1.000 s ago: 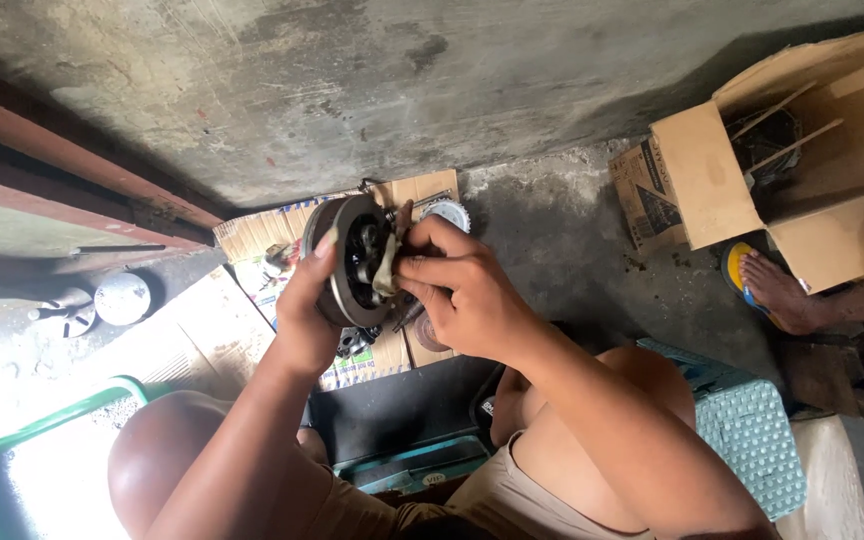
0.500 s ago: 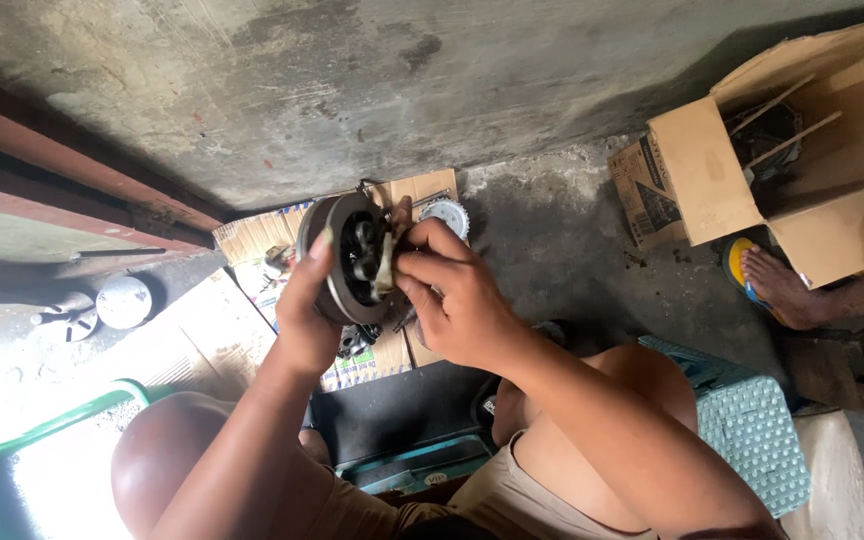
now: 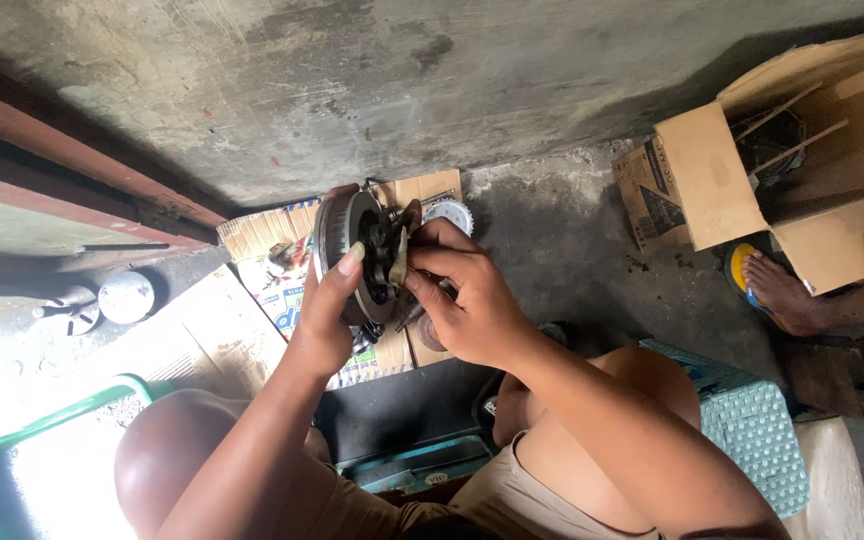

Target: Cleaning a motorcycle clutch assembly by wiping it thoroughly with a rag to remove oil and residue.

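Item: round metal drum (image 3: 352, 255), dark, ringed rim, held in the air at the middle of the view above the floor, its open face turned toward 3 o'clock so the inner parts can be reached.

Left hand (image 3: 324, 320): wrapped round the drum from 6 o'clock, thumb laid up across the rim. Closed on the drum; the grip appears to steady it and keep the open face presented to the other hand.

Right hand (image 3: 467, 300): at 3 o'clock of the drum, fingers curled and pinching a small flat metal part (image 3: 399, 255) at the drum's open face. Whether that part is fixed to the drum or loose cannot be told.

Beneath: flattened cardboard (image 3: 252, 320), some of it printed, spread on the concrete floor (image 3: 572, 230), apparently as a work mat to keep small pieces off the grit. On it, at 1 o'clock of the drum, a toothed gear (image 3: 449, 212), partly hidden by the right hand.

At 9 o'clock, well apart: a round silver cap (image 3: 125, 296) near the sill.

At 3 o'clock, far edge: open carton (image 3: 802, 160) with sticks inside; just below it another person's foot (image 3: 777, 292) in a yellow-and-blue sandal.

At 5 o'clock: teal textured stool (image 3: 762, 425) beside the wearer's knee. At 8 o'clock: green rim (image 3: 52, 415), thing unclear.
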